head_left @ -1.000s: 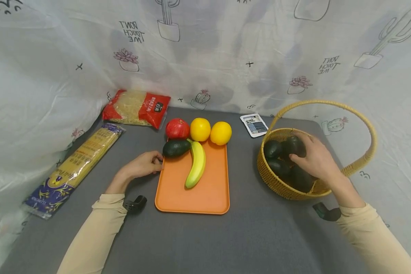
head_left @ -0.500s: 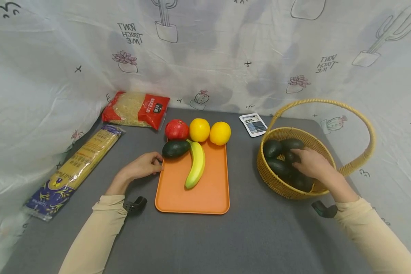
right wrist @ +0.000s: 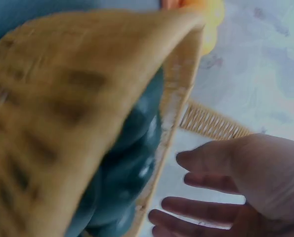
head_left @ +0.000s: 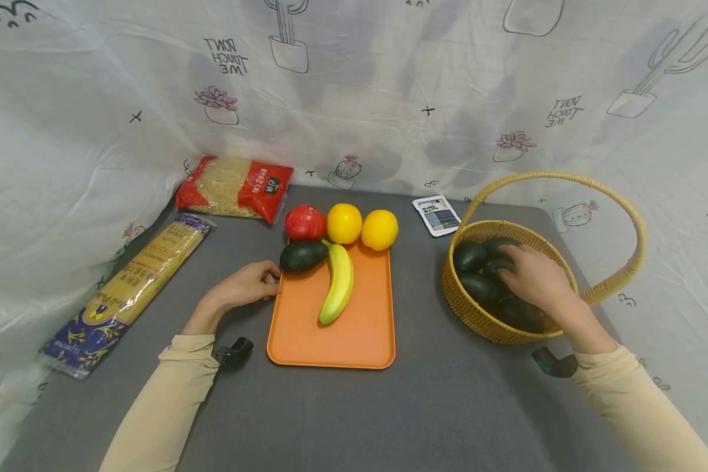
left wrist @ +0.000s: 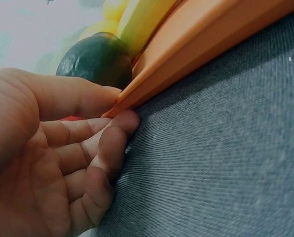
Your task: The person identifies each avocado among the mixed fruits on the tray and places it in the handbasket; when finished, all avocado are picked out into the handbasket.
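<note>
My left hand [head_left: 244,286] pinches the left edge of an orange tray [head_left: 330,347], thumb on the rim and index finger below it in the left wrist view. At the tray's far left lies a dark green avocado [head_left: 303,256], beside a yellow banana [head_left: 337,288]. On the right, my right hand [head_left: 539,278] is over a wicker basket [head_left: 469,321] holding several avocados [head_left: 478,288]. In the right wrist view its fingers [right wrist: 206,210] are extended and spread, with a gap between them and the avocados.
At the tray's far end sit a round red fruit [head_left: 305,223] and two yellow-orange fruits [head_left: 345,223]. A red noodle bag [head_left: 233,187] and a spaghetti pack [head_left: 130,288] lie left. A white packet [head_left: 438,215] lies left of the basket, whose tall handle [head_left: 566,177] arches up.
My right hand has moved down and toward me from the basket's far side; the upper avocado there now lies lower among the others. The left hand stays at the tray edge.
</note>
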Available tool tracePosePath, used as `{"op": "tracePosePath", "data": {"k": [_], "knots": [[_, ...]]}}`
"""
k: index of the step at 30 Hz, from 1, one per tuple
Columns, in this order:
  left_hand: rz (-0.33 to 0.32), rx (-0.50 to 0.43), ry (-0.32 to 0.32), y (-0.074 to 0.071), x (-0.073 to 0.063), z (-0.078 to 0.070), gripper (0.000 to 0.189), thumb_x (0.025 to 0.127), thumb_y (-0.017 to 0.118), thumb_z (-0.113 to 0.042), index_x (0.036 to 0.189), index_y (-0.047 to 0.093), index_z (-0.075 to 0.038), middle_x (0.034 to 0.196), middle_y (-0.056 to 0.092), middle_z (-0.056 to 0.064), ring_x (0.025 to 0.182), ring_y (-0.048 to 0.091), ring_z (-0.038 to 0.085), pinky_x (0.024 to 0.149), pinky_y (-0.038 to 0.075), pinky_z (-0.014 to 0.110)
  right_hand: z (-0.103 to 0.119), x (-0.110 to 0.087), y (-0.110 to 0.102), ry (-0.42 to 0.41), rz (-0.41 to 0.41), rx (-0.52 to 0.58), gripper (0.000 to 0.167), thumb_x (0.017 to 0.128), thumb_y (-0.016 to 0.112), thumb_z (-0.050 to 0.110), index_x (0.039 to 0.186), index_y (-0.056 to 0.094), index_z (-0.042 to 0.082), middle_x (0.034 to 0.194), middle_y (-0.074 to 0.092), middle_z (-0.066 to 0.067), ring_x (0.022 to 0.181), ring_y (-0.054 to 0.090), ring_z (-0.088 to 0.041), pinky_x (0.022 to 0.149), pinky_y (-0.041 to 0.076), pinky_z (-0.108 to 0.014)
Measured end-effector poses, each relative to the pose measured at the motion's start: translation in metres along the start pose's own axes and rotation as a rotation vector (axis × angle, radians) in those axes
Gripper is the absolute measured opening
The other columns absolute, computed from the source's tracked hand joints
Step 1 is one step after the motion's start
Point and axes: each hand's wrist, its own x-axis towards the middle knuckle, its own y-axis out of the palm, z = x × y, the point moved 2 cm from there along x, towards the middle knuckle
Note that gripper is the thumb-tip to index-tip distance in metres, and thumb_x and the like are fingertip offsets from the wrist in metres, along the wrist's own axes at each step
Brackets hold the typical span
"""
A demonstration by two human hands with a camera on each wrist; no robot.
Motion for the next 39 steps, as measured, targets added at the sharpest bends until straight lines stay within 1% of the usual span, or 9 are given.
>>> {"op": "tracePosePath", "data": {"k": [4,8,11,14,17,20,27,33,39], "knots": [[0.002,-0.004,0.002,-0.001,0.0,-0.001,0.033,0.089,0.061,-0.01,0.115,0.053,0.008,0.078,0.058,0.007,0.065,0.052,0.016,0.06,0.041,0.028,0.032,0.0,-0.003,-0.035,-0.171,0.053,0.036,0.089,0.06,0.014,0.123,0.062,0.002,0.11,0.065,-0.022,0.089,0.066,-0.037,0.066,0.05,-0.054],[0.002,-0.004,0.002,-0.002,0.0,-0.002,0.033,0.089,0.061,-0.01,0.115,0.053,0.008,0.078,0.058,0.007,0.065,0.052,0.016,0.06,0.041,0.027,0.071,0.007,0.003,-0.138,-0.32,0.091,0.029,0.086,0.06,0.011,0.114,0.067,0.006,0.101,0.068,-0.013,0.076,0.065,-0.027,0.058,0.049,-0.047],[0.0,-0.001,-0.001,-0.002,-0.001,-0.003,0.033,0.089,0.062,-0.009,0.115,0.053,0.009,0.078,0.058,0.007,0.065,0.052,0.016,0.06,0.041,0.027,0.103,0.015,0.01,-0.239,-0.391,0.107,0.029,0.085,0.062,0.01,0.113,0.068,0.007,0.103,0.068,-0.011,0.074,0.062,-0.024,0.059,0.049,-0.044],[0.0,-0.003,-0.001,-0.002,-0.002,-0.004,0.033,0.088,0.062,-0.009,0.115,0.053,0.009,0.078,0.058,0.008,0.065,0.052,0.016,0.06,0.041,0.027,0.134,0.025,0.019,-0.343,-0.422,0.121,0.032,0.083,0.066,0.009,0.114,0.067,0.007,0.108,0.067,-0.011,0.084,0.063,-0.025,0.068,0.053,-0.042],[0.001,-0.005,0.005,-0.002,-0.003,-0.005,0.033,0.089,0.062,-0.009,0.115,0.053,0.009,0.078,0.058,0.008,0.065,0.052,0.015,0.06,0.041,0.027,0.165,0.037,0.028,-0.429,-0.397,0.13,0.035,0.082,0.069,0.01,0.118,0.066,0.007,0.115,0.066,-0.011,0.1,0.064,-0.028,0.081,0.054,-0.042],[0.001,-0.007,0.009,-0.001,-0.004,-0.006,0.033,0.089,0.062,-0.009,0.115,0.053,0.009,0.078,0.058,0.008,0.065,0.052,0.015,0.061,0.04,0.027,0.193,0.048,0.038,-0.496,-0.349,0.114,0.039,0.084,0.07,0.013,0.123,0.063,0.008,0.122,0.063,-0.012,0.109,0.062,-0.029,0.09,0.052,-0.043],[0.003,-0.016,0.011,-0.001,-0.004,-0.005,0.033,0.088,0.062,-0.007,0.115,0.053,0.01,0.077,0.058,0.007,0.065,0.051,0.016,0.06,0.04,0.027,0.244,0.07,0.06,-0.64,-0.249,0.055,0.05,0.086,0.07,0.016,0.133,0.056,0.01,0.139,0.054,-0.016,0.125,0.054,-0.03,0.098,0.049,-0.044],[0.014,-0.013,-0.001,-0.001,-0.002,-0.003,0.034,0.088,0.061,-0.007,0.116,0.053,0.009,0.077,0.058,0.008,0.065,0.052,0.017,0.061,0.041,0.027,0.266,0.079,0.073,-0.673,-0.162,-0.033,0.058,0.089,0.066,0.018,0.144,0.047,0.013,0.151,0.043,-0.017,0.134,0.045,-0.034,0.105,0.044,-0.047],[0.018,-0.011,-0.001,-0.001,-0.002,-0.006,0.033,0.087,0.06,-0.007,0.116,0.053,0.009,0.077,0.058,0.008,0.065,0.053,0.017,0.061,0.041,0.028,0.272,0.084,0.08,-0.673,-0.125,-0.069,0.058,0.091,0.065,0.02,0.146,0.046,0.015,0.153,0.041,-0.016,0.137,0.043,-0.034,0.11,0.04,-0.046]]}}
